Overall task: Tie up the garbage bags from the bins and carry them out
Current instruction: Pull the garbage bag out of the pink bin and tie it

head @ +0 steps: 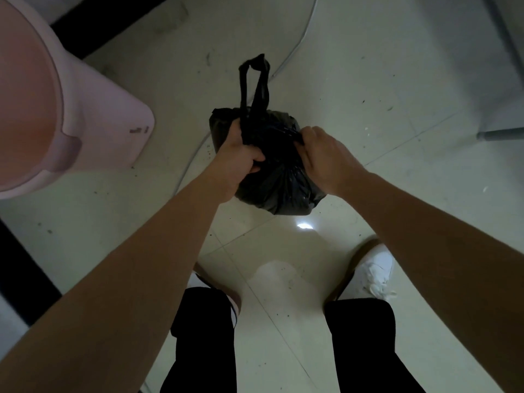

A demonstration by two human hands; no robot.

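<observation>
Head view: we have the black garbage bag (272, 177) out ahead of our feet over the tiled floor (368, 80), left hand (238, 157) fisted round its gathered neck below the upright handle loop (255, 80), right hand (323, 157) pinching a fold of plastic on the bag's right side; whether the bag touches the floor we cannot tell. Room: pink bin (71, 109) near on the left with a strip of tile between, grey furniture leg (499, 134) well apart at the right edge, thin cable (300, 41) on the floor behind the bag, white shoe (371, 276) and black trousers (363, 344) below. The small dark marking (139, 129) on the bin's near corner is too blurred for us to read.
</observation>
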